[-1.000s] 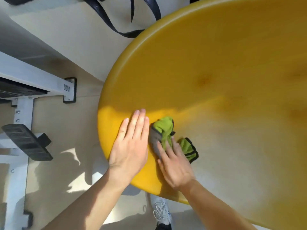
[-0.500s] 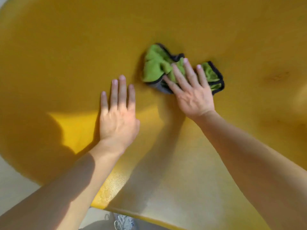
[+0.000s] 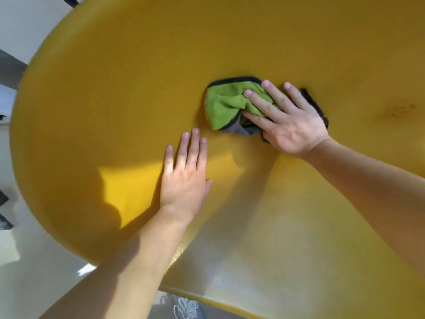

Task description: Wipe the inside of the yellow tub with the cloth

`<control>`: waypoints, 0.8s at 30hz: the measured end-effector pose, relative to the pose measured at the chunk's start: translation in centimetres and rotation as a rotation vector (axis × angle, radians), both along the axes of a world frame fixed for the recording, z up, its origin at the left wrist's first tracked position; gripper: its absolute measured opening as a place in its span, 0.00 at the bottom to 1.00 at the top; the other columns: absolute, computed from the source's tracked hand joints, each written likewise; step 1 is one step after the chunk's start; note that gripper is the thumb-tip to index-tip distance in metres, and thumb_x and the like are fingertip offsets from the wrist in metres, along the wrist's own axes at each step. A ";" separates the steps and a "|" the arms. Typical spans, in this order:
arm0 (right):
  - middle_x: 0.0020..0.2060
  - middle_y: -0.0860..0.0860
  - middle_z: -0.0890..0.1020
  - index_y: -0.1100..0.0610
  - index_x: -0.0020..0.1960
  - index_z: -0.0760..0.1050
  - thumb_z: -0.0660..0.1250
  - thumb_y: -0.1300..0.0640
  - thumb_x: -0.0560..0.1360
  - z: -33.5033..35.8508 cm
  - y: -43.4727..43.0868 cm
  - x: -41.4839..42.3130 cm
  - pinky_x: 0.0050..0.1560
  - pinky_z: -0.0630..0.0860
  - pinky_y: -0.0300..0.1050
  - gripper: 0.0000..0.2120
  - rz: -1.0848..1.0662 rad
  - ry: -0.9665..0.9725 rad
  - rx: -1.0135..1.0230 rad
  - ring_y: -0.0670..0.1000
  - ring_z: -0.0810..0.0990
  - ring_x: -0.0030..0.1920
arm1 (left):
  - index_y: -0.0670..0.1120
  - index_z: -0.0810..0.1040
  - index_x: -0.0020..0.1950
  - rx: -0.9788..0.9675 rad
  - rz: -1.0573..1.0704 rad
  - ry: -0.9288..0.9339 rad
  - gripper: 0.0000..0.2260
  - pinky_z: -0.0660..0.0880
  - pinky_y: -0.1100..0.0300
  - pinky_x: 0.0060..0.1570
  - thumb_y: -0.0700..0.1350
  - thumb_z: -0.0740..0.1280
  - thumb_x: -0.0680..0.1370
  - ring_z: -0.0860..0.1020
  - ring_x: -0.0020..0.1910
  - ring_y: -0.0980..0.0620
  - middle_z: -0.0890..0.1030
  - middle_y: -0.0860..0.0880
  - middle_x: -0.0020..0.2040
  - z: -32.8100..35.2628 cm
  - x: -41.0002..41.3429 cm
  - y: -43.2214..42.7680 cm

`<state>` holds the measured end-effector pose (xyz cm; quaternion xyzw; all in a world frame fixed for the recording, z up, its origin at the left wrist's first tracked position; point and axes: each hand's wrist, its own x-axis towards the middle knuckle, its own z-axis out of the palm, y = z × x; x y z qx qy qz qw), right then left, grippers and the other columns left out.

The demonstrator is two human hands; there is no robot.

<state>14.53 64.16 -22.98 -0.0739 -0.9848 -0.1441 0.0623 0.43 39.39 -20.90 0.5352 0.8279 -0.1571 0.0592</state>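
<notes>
The big yellow tub (image 3: 96,93) fills most of the head view, its inner surface facing me. A crumpled green cloth (image 3: 226,103) with a dark edge lies on that surface, right of centre. My right hand (image 3: 286,122) presses flat on the cloth's right half with fingers spread, hiding part of it. My left hand (image 3: 185,178) lies flat and bare on the tub below and left of the cloth, fingers together, holding nothing.
A pale floor (image 3: 34,268) shows past the tub's left and lower rim. A white shoe (image 3: 188,308) is visible under the near rim. A dull brown stain (image 3: 399,110) marks the tub at the right.
My right hand has pushed the cloth from near the tub's rim further in, then a little to the right. The left hand stays flat on the tub. The camera view has shifted.
</notes>
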 end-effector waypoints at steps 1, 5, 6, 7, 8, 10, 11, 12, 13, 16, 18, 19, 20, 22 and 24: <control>0.79 0.54 0.61 0.50 0.78 0.63 0.56 0.54 0.81 -0.3 -0.6 0.4 0.76 0.54 0.61 0.25 -0.037 0.043 -0.013 0.62 0.54 0.79 | 0.42 0.40 0.81 -0.006 -0.002 -0.003 0.47 0.39 0.41 0.76 0.64 0.63 0.76 0.36 0.80 0.42 0.34 0.41 0.80 -0.1 0.0 0.0; 0.77 0.58 0.65 0.51 0.80 0.51 0.54 0.53 0.78 -5.0 -9.8 8.1 0.78 0.47 0.58 0.32 0.047 -0.216 -0.180 0.62 0.52 0.79 | 0.42 0.38 0.81 -0.010 -0.001 0.002 0.47 0.39 0.42 0.76 0.63 0.63 0.77 0.35 0.79 0.43 0.33 0.42 0.80 -0.1 -0.1 -0.2; 0.77 0.58 0.65 0.51 0.80 0.50 0.53 0.52 0.78 -5.3 -10.1 9.6 0.78 0.47 0.58 0.31 0.124 -0.292 -0.169 0.60 0.51 0.79 | 0.42 0.37 0.81 -0.009 -0.004 -0.001 0.47 0.39 0.42 0.76 0.63 0.63 0.77 0.34 0.79 0.43 0.32 0.42 0.80 0.0 -0.1 -0.1; 0.78 0.56 0.64 0.50 0.80 0.51 0.51 0.51 0.79 -4.9 -8.9 9.9 0.78 0.46 0.58 0.30 0.224 -0.328 -0.151 0.59 0.51 0.80 | 0.42 0.37 0.80 -0.016 -0.008 -0.002 0.47 0.39 0.42 0.76 0.63 0.63 0.77 0.34 0.79 0.43 0.32 0.42 0.80 0.2 -0.1 -0.1; 0.79 0.55 0.61 0.50 0.80 0.54 0.51 0.52 0.79 -4.1 -6.9 9.3 0.77 0.45 0.59 0.29 0.256 -0.313 -0.109 0.59 0.52 0.79 | 0.42 0.37 0.80 -0.019 -0.010 0.002 0.47 0.39 0.42 0.76 0.63 0.63 0.77 0.34 0.79 0.43 0.32 0.42 0.80 0.2 -0.2 -0.3; 0.80 0.53 0.57 0.50 0.79 0.62 0.52 0.56 0.81 -2.1 -2.2 7.4 0.77 0.46 0.61 0.25 0.078 -0.176 -0.013 0.59 0.53 0.79 | 0.42 0.36 0.80 -0.024 -0.018 0.019 0.47 0.39 0.42 0.76 0.64 0.62 0.77 0.34 0.79 0.43 0.31 0.42 0.79 0.1 -0.3 -0.3; 0.80 0.53 0.56 0.50 0.78 0.63 0.53 0.57 0.82 -1.3 -0.4 6.7 0.77 0.48 0.62 0.25 -0.040 -0.092 0.018 0.60 0.53 0.79 | 0.42 0.36 0.80 -0.031 -0.023 0.023 0.47 0.39 0.42 0.76 0.65 0.61 0.77 0.34 0.79 0.43 0.31 0.42 0.79 0.1 -0.4 -0.3; 0.80 0.54 0.56 0.50 0.78 0.63 0.54 0.57 0.82 -1.0 0.2 6.5 0.77 0.50 0.62 0.24 -0.107 -0.031 0.019 0.60 0.53 0.79 | 0.42 0.36 0.80 -0.037 -0.025 0.029 0.47 0.39 0.42 0.76 0.65 0.61 0.77 0.34 0.79 0.43 0.31 0.42 0.79 0.0 -0.4 -0.4; 0.80 0.56 0.57 0.51 0.78 0.63 0.55 0.57 0.81 -1.6 -0.5 7.0 0.77 0.50 0.62 0.25 -0.109 -0.019 -0.008 0.61 0.53 0.79 | 0.42 0.36 0.80 -0.038 -0.025 0.036 0.47 0.39 0.42 0.76 0.65 0.60 0.77 0.34 0.79 0.43 0.31 0.42 0.79 -0.1 -0.4 -0.4; 0.79 0.60 0.59 0.54 0.77 0.65 0.57 0.58 0.76 -5.2 -8.0 12.4 0.75 0.54 0.63 0.28 -0.074 -0.181 -0.160 0.65 0.56 0.78 | 0.42 0.38 0.81 -0.049 -0.009 0.030 0.48 0.41 0.42 0.76 0.65 0.62 0.76 0.35 0.79 0.43 0.32 0.42 0.80 0.1 0.0 -0.2; 0.80 0.58 0.51 0.53 0.79 0.56 0.54 0.59 0.77 -5.6 -11.8 15.2 0.77 0.54 0.61 0.31 0.044 -0.293 -0.231 0.63 0.51 0.79 | 0.42 0.39 0.81 -0.053 0.005 0.031 0.48 0.42 0.41 0.76 0.64 0.64 0.75 0.36 0.80 0.43 0.33 0.42 0.80 0.3 0.2 -0.1; 0.81 0.55 0.48 0.52 0.81 0.52 0.53 0.61 0.77 -5.1 -11.2 15.4 0.78 0.51 0.60 0.32 0.158 -0.377 -0.245 0.62 0.49 0.80 | 0.42 0.39 0.81 -0.058 0.008 0.029 0.48 0.43 0.41 0.76 0.63 0.64 0.75 0.36 0.80 0.43 0.34 0.42 0.80 0.5 0.2 0.0; 0.81 0.54 0.47 0.51 0.81 0.51 0.52 0.61 0.77 -4.3 -9.2 14.8 0.79 0.49 0.60 0.33 0.262 -0.450 -0.231 0.62 0.51 0.80 | 0.42 0.39 0.81 -0.064 0.006 0.030 0.48 0.43 0.41 0.76 0.63 0.65 0.75 0.37 0.80 0.43 0.34 0.42 0.80 0.6 0.3 0.0; 0.80 0.54 0.51 0.51 0.80 0.55 0.51 0.59 0.79 -2.5 -3.6 12.2 0.77 0.52 0.61 0.29 0.277 -0.391 -0.152 0.63 0.58 0.78 | 0.42 0.39 0.81 -0.062 0.004 0.030 0.48 0.44 0.41 0.76 0.62 0.65 0.75 0.37 0.80 0.43 0.34 0.42 0.80 0.6 0.3 0.1; 0.80 0.53 0.54 0.50 0.79 0.59 0.51 0.58 0.82 -1.3 0.5 9.9 0.76 0.55 0.61 0.25 0.034 -0.199 -0.103 0.61 0.57 0.79 | 0.43 0.39 0.81 -0.051 0.011 0.025 0.47 0.43 0.41 0.76 0.62 0.65 0.75 0.37 0.80 0.43 0.34 0.42 0.80 0.5 0.3 0.2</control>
